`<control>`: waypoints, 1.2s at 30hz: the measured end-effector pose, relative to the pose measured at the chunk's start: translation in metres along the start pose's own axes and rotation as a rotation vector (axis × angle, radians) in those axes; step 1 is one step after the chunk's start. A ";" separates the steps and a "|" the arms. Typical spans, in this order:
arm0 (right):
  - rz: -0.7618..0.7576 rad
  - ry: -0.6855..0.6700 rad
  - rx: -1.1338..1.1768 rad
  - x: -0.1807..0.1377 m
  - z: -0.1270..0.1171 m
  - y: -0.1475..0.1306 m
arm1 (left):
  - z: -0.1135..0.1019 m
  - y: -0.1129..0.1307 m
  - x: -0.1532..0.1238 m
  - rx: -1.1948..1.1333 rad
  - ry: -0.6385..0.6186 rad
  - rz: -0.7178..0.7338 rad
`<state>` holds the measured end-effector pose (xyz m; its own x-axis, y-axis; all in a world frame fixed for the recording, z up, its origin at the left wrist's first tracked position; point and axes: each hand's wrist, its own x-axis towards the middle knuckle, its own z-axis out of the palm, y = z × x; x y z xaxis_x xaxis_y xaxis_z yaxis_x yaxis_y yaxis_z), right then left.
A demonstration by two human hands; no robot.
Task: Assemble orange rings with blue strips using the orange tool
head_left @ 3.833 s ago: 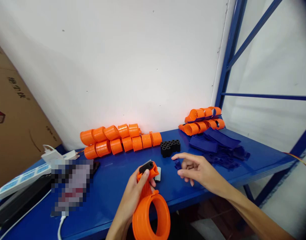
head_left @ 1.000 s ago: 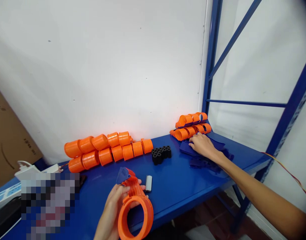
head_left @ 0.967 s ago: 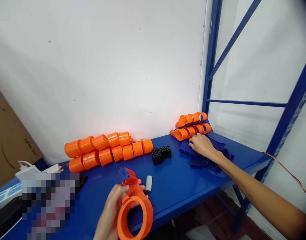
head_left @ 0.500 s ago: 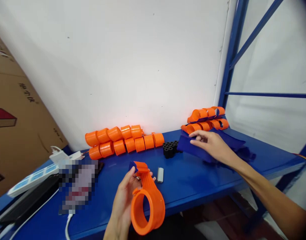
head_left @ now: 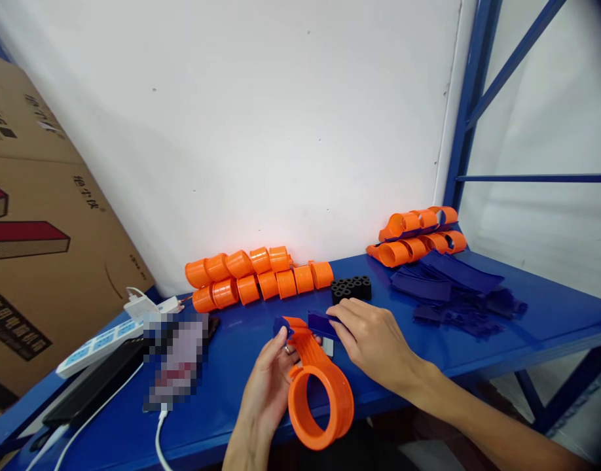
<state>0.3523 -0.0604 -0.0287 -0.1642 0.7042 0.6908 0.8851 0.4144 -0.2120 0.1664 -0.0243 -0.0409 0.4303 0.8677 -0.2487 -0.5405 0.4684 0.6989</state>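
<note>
My left hand (head_left: 271, 383) is closed around the handle end of an orange tape dispenser (head_left: 344, 402), its round hub hanging toward me. A dark blue plastic piece (head_left: 281, 325) sits at the dispenser's top end by my thumb. Between the thumb and fingers of my right hand (head_left: 372, 337) is a flat blue plastic strip (head_left: 320, 323), close beside the dispenser's upper end. Behind my hands, on the table, lies a small pale metallic piece (head_left: 328, 347), partly hidden. A black block with round holes (head_left: 350, 288) stands just beyond my right hand.
Two rows of orange dispensers (head_left: 246, 286) lie along the wall, and more orange dispensers (head_left: 408, 251) are stacked at the right. Loose blue strips (head_left: 423, 286) spread over the blue table (head_left: 222, 392). At left are a power strip (head_left: 91, 347), black case (head_left: 97, 374), blurred phone-like item and cardboard box (head_left: 50, 216).
My right hand has come left from the pile of blue strips, bringing one strip to the dispenser. My left hand still holds the dispenser; the view has shifted slightly.
</note>
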 end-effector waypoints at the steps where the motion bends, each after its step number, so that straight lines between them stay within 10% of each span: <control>1: -0.014 0.004 -0.013 0.000 0.000 -0.001 | 0.000 -0.001 0.000 -0.001 0.005 0.010; 19: -0.051 -0.301 -0.209 0.002 -0.016 -0.029 | 0.002 -0.016 0.006 0.128 -0.004 0.267; 36: -0.198 -0.069 -0.192 -0.009 -0.004 -0.025 | 0.011 -0.012 0.000 0.040 0.040 0.249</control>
<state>0.3330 -0.0793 -0.0266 -0.3658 0.6605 0.6557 0.8979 0.4358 0.0619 0.1808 -0.0321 -0.0423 0.2580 0.9618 -0.0916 -0.5967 0.2332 0.7678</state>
